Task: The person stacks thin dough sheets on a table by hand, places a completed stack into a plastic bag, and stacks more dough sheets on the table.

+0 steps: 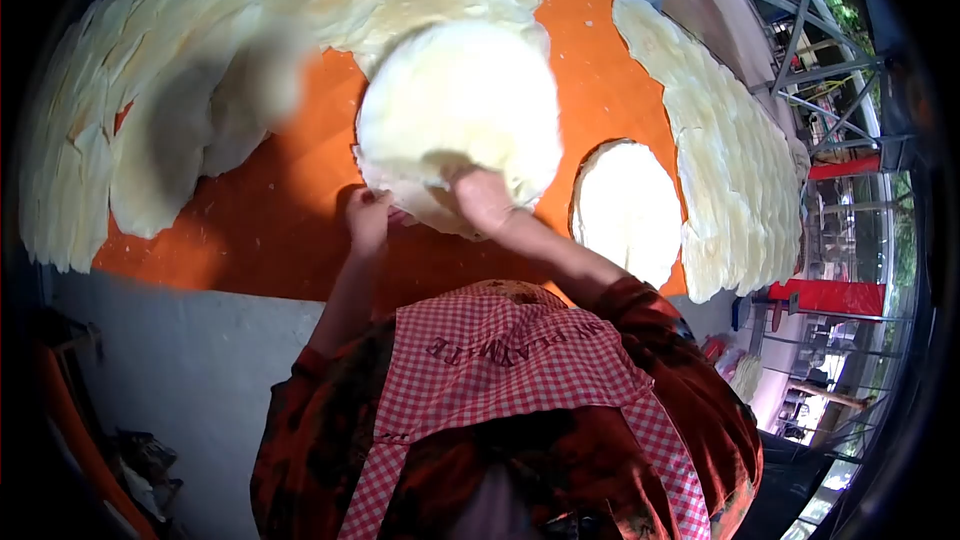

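A thick stack of pale, round, thin flatbreads [460, 90] lies on the orange table cover in front of me. My right hand [483, 200] reaches over the near edge of this stack, its fingers bent and pressed together against the upper sheets. Blur and shadow hide what the fingertips hold. Beside the stack's lower left edge is my left hand [370, 215], closed with thumb and fingers together. Whatever it pinches is too small to make out. To the right of my right forearm sits a second, smaller-looking round stack [628, 210].
Overlapping pale sheets [200, 10] cover the far and left side of the orange cover [290, 210]. More overlapping rows [725, 150] lie along the right. A blurred dark shape and its shadow hang over the left sheets. Metal frame bars [800, 20] stand at upper right.
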Demonstrator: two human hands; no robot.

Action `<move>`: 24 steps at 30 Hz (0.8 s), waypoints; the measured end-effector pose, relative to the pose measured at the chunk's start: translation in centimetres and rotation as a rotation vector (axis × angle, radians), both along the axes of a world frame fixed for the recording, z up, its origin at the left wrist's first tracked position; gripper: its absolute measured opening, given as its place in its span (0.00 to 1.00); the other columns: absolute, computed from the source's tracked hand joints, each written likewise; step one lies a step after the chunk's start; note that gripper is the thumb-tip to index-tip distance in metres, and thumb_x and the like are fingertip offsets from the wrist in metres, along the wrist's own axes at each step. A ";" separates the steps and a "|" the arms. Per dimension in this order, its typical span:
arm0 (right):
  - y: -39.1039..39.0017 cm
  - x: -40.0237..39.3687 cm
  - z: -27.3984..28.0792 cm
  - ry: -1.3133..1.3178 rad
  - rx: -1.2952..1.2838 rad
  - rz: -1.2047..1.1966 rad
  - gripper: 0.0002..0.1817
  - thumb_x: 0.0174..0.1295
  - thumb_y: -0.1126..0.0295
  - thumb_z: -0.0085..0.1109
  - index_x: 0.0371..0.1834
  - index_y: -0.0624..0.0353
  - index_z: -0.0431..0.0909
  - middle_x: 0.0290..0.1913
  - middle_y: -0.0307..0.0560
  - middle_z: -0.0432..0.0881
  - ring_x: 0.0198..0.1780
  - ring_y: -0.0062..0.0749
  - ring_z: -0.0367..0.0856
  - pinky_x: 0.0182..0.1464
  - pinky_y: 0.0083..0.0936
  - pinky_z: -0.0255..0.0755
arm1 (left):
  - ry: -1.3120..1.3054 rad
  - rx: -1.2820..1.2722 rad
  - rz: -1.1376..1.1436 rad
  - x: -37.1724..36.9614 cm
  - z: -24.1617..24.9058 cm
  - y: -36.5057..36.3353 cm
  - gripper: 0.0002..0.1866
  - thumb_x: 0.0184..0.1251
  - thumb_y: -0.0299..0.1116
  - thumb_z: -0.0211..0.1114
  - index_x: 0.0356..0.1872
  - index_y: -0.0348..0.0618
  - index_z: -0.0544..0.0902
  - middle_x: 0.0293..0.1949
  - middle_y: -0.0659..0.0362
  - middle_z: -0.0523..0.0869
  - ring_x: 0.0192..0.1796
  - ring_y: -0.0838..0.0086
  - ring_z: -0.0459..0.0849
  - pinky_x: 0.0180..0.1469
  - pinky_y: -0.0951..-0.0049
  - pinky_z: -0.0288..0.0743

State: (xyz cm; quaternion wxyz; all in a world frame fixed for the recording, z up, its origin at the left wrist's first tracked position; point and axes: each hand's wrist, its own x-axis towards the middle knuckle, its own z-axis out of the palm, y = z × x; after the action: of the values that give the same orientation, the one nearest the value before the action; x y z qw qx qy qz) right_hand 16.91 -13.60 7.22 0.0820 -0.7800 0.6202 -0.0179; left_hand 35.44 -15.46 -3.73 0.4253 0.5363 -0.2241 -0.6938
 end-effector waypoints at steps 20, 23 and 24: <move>-2.9 -6.1 23.6 -0.611 -0.028 -0.129 0.11 0.57 0.71 0.62 0.38 0.69 0.81 0.30 0.47 0.84 0.32 0.25 0.82 0.35 0.24 0.77 | 0.340 -0.070 -0.047 1.3 5.4 -1.7 0.21 0.67 0.39 0.62 0.58 0.49 0.69 0.55 0.58 0.76 0.60 0.67 0.72 0.60 0.62 0.68; -3.0 -10.9 23.2 -0.788 0.008 -0.310 0.21 0.60 0.73 0.63 0.56 0.68 0.75 0.45 0.50 0.84 0.47 0.33 0.83 0.54 0.29 0.74 | 0.570 -0.135 -0.145 0.3 8.7 -1.5 0.34 0.66 0.39 0.61 0.69 0.37 0.59 0.65 0.55 0.70 0.67 0.61 0.67 0.67 0.56 0.62; -3.5 -12.7 20.8 -0.902 0.028 -0.381 0.21 0.58 0.72 0.65 0.53 0.69 0.76 0.44 0.52 0.84 0.45 0.35 0.83 0.53 0.29 0.76 | 0.599 -0.131 -0.150 0.2 8.6 -1.4 0.34 0.66 0.37 0.61 0.69 0.35 0.58 0.65 0.53 0.70 0.67 0.61 0.67 0.67 0.56 0.62</move>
State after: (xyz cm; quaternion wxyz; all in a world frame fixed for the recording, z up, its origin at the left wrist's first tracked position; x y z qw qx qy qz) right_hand 4.19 -17.10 28.04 0.3482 -0.5658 0.6549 -0.3602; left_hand 35.63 -16.82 4.88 0.4534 0.2616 -0.1721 -0.8345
